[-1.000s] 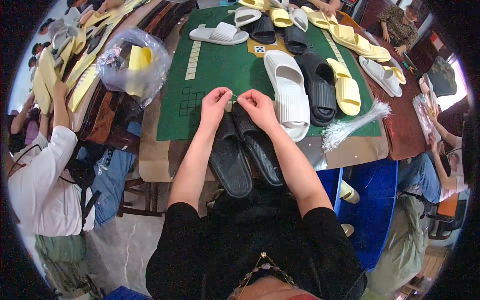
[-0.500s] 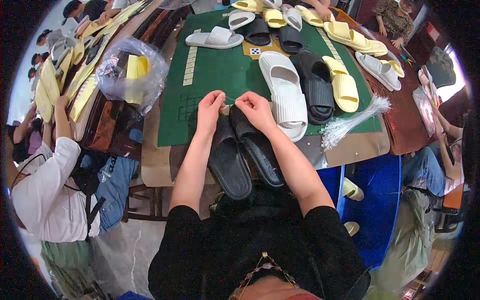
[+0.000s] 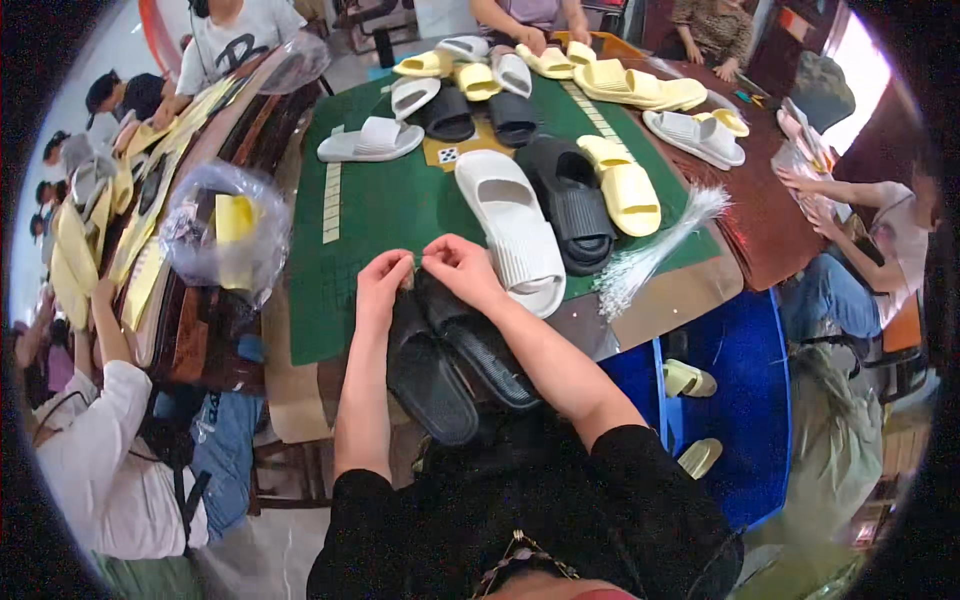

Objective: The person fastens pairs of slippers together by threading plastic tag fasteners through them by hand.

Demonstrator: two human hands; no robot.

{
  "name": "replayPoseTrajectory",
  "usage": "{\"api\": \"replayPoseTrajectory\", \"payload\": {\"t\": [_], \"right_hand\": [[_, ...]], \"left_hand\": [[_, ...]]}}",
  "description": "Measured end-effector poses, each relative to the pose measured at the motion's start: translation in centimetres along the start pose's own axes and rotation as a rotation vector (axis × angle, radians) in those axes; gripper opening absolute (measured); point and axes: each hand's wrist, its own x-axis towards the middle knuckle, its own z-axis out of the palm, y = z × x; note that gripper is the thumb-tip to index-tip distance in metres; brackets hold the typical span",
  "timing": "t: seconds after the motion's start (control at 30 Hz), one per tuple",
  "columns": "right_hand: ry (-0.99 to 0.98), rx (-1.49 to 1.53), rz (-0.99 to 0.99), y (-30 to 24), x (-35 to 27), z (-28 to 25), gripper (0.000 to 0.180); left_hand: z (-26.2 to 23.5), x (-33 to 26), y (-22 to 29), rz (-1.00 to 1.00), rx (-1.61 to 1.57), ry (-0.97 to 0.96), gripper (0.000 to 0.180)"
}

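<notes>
My left hand (image 3: 385, 280) and my right hand (image 3: 462, 268) are closed in pinches at the toe ends of a pair of black slippers (image 3: 432, 397). Between the fingertips is a thin strand, barely visible now. The pair lies soles down at the table's near edge, toes pointing away from me, under my wrists. Just right of my right hand rests a large white slipper (image 3: 515, 235), with a black slipper pair (image 3: 568, 205) and a yellow slipper (image 3: 630, 195) beyond it. A bundle of thin white plastic strands (image 3: 665, 250) lies farther right.
More grey, black and yellow slippers (image 3: 475, 80) cover the far end of the green mat (image 3: 385, 210). A clear plastic bag (image 3: 190, 235) stands at left. The blue bin (image 3: 745, 420) below right holds yellow slippers (image 3: 690, 379). Other people sit around the tables.
The view has tilted up, showing more of the far side. My fingertips have come slightly closer together, and the strand between them shows less. The black pair stays under my hands.
</notes>
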Motion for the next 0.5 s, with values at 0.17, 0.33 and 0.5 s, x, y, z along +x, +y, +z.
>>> {"api": "replayPoseTrajectory", "payload": {"t": [0.17,0.33,0.5], "right_hand": [[0.023,-0.002,-0.002,0.1,-0.2,-0.7,0.015],[0.222,-0.134,-0.121,-2.3,-0.6,-0.2,0.012],[0.324,-0.010,-0.502,-6.9,-1.6,-0.9,0.012]], "left_hand": [[1.4,0.0,0.4,0.034,0.095,0.025,0.014],[0.3,0.5,-0.1,-0.043,0.045,0.031,0.014],[0.3,0.6,-0.4,-0.029,0.040,0.011,0.013]]}}
